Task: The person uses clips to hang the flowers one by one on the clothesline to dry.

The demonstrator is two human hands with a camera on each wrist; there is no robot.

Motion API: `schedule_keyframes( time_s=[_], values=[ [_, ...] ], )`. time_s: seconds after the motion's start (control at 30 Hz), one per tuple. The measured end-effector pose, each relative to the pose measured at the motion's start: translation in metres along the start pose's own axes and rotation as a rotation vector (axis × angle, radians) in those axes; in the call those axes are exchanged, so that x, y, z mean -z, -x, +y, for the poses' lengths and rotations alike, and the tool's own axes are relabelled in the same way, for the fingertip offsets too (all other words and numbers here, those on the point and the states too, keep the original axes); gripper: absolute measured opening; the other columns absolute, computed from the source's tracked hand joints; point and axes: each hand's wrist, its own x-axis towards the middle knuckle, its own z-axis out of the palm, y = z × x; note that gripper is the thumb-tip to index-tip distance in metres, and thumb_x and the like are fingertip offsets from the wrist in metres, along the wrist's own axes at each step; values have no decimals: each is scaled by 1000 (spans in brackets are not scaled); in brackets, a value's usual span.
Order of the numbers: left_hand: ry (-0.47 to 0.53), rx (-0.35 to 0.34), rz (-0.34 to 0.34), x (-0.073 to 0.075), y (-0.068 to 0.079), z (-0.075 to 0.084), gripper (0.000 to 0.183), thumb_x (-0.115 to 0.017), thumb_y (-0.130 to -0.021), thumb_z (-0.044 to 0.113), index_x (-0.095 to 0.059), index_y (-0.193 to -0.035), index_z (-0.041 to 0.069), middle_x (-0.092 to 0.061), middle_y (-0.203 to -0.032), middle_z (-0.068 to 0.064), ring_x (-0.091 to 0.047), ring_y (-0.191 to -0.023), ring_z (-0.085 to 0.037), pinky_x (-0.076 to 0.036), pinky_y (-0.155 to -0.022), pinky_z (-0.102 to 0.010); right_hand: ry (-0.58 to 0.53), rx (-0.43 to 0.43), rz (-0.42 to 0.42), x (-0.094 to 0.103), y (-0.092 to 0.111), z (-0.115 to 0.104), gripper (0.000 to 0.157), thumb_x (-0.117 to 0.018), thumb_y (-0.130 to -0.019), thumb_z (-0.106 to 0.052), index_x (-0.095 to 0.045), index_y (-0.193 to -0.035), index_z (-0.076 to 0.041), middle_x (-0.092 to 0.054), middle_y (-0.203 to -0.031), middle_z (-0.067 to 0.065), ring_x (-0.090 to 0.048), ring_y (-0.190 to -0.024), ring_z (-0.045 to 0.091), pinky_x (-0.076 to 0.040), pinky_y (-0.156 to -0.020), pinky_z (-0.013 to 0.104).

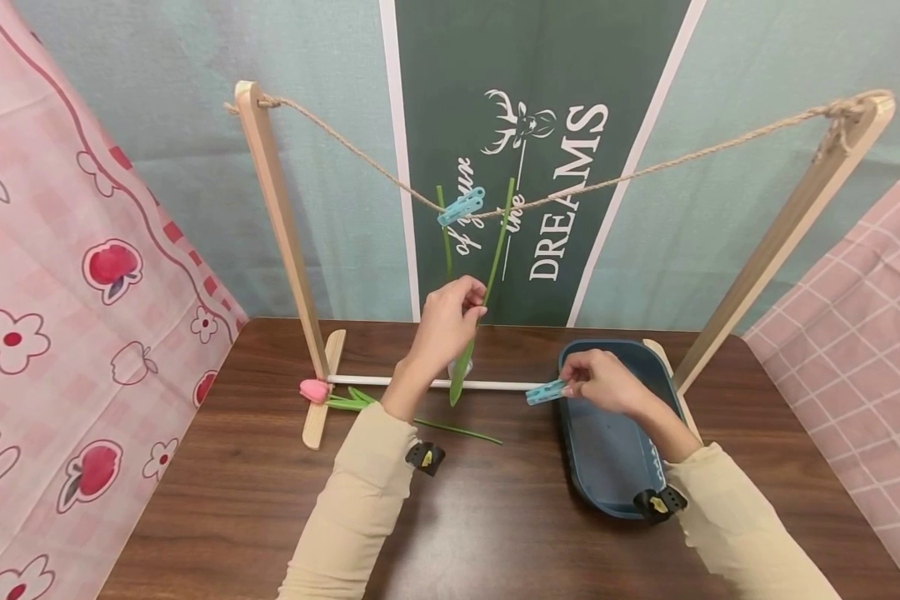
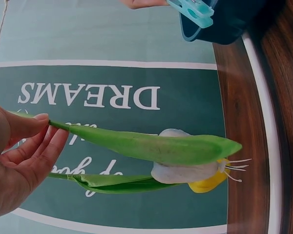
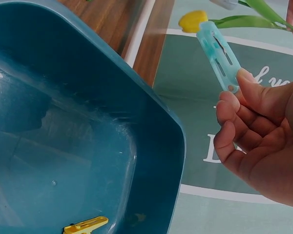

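**Under the rope: flower held up, peg ready**

Under the rope point(image 1: 390, 171) of the wooden rack point(image 1: 281, 217), left hand point(image 1: 442, 325) pinches the stem of a fake flower point(image 2: 185, 165), fingers curled on it, bloom hanging head-down just above the worktop point(image 1: 270, 492). Stem top reaches the rope, right beside a blue peg point(image 1: 461, 206) already clipped there on another stem.

Right hand point(image 1: 603, 382) pinches a second blue peg point(image 1: 546, 392) by its tail end, over the rim of the blue tray point(image 1: 607, 467). Yellow peg point(image 3: 85, 225) lies in the tray. Pink tulip point(image 1: 315, 390) lies on the worktop by the rack foot.

Risks, my read:
- Rope sags and swings; pushing a peg on could shift the stem off the line.
- Thin stem, light pinch: likely to slip or twist.
- Peg held by the tail only, could flip out of the fingers.
- Crowding the hung peg may knock its stem loose.
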Motion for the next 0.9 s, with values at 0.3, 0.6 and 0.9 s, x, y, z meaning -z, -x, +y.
schedule_keyframes(
  time_s=[0.3,0.6,0.9],
  values=[
    [-1,10,-2,0,0,-1,11,-64,-82,0,-61,-93,-1,-62,-83,-7,-58,-76,-16,-46,-71,-25,22,0,4,3,-1,-1,11,-66,-74,8,-61,-73,-3,-55,-64,-1,-46,-57,12,-37,-51,25],
    [-1,24,-8,0,-1,-1,10,-65,-83,1,-62,-93,0,-62,-82,-6,-59,-75,-15,-46,-70,-24,5,-28,-3,8,-4,-5,9,-66,-75,7,-62,-75,-1,-56,-65,1,-47,-58,14,-38,-52,27],
    [11,25,-8,0,-2,-1,11,-64,-83,1,-62,-94,-1,-62,-82,-6,-59,-75,-15,-46,-69,-23,28,-3,-2,13,-7,-10,9,-66,-76,6,-62,-75,-1,-55,-65,1,-46,-59,14,-38,-52,27]
  ],
)
